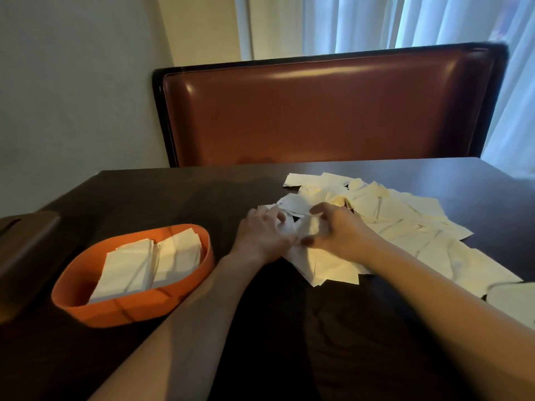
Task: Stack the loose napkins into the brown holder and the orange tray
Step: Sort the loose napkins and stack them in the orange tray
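Both hands meet at the centre of the frame over the near-left edge of the loose napkins [385, 224], which lie scattered in a wide overlapping pile across the right half of the dark table [162, 192]. The left hand [265, 233] has its fingers curled around a bunched white napkin [301, 230]; the right hand [335, 230] grips the same napkin from the other side, thumb low and fingers bent over it. The two hands touch or nearly touch at the thumbs. The orange tray [124, 311] sits in the lower left of the frame, well apart from the pile, and holds two side-by-side stacks of folded napkins [147, 264]. The brown holder [26, 250] stands at the far left edge, just beside the tray; its contents cannot be seen. A red-brown padded bench back [327, 111] fills the upper centre, with pale curtains [405, 21] behind it.
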`<action>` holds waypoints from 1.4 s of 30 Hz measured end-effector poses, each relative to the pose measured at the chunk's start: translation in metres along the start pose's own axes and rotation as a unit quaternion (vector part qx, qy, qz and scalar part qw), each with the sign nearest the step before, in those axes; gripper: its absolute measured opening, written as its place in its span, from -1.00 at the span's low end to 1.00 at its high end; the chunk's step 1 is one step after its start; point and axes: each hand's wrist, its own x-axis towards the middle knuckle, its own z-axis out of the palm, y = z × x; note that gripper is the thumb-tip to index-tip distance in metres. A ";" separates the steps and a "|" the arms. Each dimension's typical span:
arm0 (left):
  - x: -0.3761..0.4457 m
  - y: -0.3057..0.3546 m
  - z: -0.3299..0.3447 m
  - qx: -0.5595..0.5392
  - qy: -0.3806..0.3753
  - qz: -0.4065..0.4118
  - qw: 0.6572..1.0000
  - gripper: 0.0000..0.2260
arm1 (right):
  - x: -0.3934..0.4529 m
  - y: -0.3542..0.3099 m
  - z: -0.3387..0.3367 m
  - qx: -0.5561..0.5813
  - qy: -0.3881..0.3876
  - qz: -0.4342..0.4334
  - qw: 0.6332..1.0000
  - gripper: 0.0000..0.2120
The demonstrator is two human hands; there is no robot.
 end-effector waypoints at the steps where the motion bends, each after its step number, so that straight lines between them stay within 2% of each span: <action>1: -0.002 -0.001 0.001 0.001 -0.001 0.002 1.000 -0.60 | 0.000 0.000 -0.001 0.023 -0.004 0.005 1.000 -0.29; 4: -0.010 -0.002 0.002 0.002 -0.002 0.017 1.000 -0.57 | -0.001 0.003 -0.002 0.065 0.026 0.006 0.998 -0.42; 8: -0.015 -0.003 0.003 -0.052 0.022 0.024 0.998 -0.63 | -0.006 0.007 -0.005 0.136 0.118 -0.013 0.984 -0.87; 9: -0.016 -0.004 0.004 -0.055 0.042 0.027 0.997 -0.69 | -0.006 0.009 -0.007 0.156 0.133 -0.020 0.978 -0.92; 12: -0.016 -0.004 0.008 -0.036 0.092 0.041 0.994 -0.86 | -0.004 0.017 -0.007 0.206 0.148 -0.031 0.967 -0.86; 14: -0.014 -0.006 0.010 -0.040 0.116 0.053 0.991 -0.93 | -0.004 0.019 -0.009 0.217 0.128 -0.031 0.967 -0.90; 16: -0.014 -0.007 0.009 -0.065 0.153 0.053 0.985 -0.96 | -0.005 0.017 -0.011 0.220 0.084 -0.029 0.971 -0.78; 18: -0.014 -0.007 0.006 -0.118 0.196 0.049 0.972 -0.97 | -0.007 0.014 -0.013 0.242 0.027 -0.014 0.970 -0.61; 19: -0.014 -0.007 0.004 -0.158 0.215 0.048 0.963 -0.97 | -0.008 0.013 -0.013 0.240 0.010 -0.011 0.971 -0.59; 20: -0.015 -0.006 0.002 -0.204 0.228 0.046 0.951 -0.96 | -0.007 0.014 -0.011 0.220 0.007 -0.019 0.975 -0.67; 21: -0.017 -0.003 -0.001 -0.252 0.239 0.047 0.937 -0.96 | -0.007 0.013 -0.011 0.197 0.020 -0.029 0.980 -0.80; 23: -0.020 0.002 -0.006 -0.352 0.247 0.056 0.901 -0.98 | -0.009 0.013 -0.011 0.206 0.063 -0.057 0.975 -0.70; 26: -0.026 0.010 -0.012 -0.472 0.241 0.053 0.846 -0.92 | -0.014 0.014 -0.016 0.346 0.119 -0.068 0.928 -0.76; 28: -0.028 0.013 -0.015 -0.536 0.219 0.029 0.815 -0.98 | -0.016 0.014 -0.021 0.435 0.124 -0.066 0.890 -0.73; 31: -0.028 0.012 -0.016 -0.599 0.176 0.001 0.781 -0.94 | -0.015 0.014 -0.029 0.589 0.094 -0.038 0.802 -0.60; 33: -0.029 0.012 -0.016 -0.613 0.155 -0.011 0.775 -0.92 | -0.016 0.012 -0.033 0.667 0.044 -0.022 0.743 -0.73; 34: -0.029 0.012 -0.016 -0.610 0.149 -0.015 0.778 -0.90 | -0.017 0.012 -0.034 0.681 0.021 -0.033 0.731 -0.80; 37: -0.031 0.015 -0.013 -0.580 0.142 -0.019 0.802 -0.84 | -0.021 0.003 -0.032 0.639 0.021 -0.078 0.765 -0.79; 39: -0.032 0.019 -0.013 -0.568 0.128 -0.023 0.813 -0.82 | -0.021 0.000 -0.027 0.620 0.041 -0.085 0.779 -0.61; 40: -0.033 0.020 -0.012 -0.565 0.119 -0.023 0.816 -0.82 | -0.019 -0.001 -0.023 0.593 0.056 -0.084 0.799 -0.56; 42: -0.034 0.023 -0.012 -0.567 0.101 -0.022 0.817 -0.79 | -0.020 -0.005 -0.016 0.531 0.089 -0.091 0.838 -0.60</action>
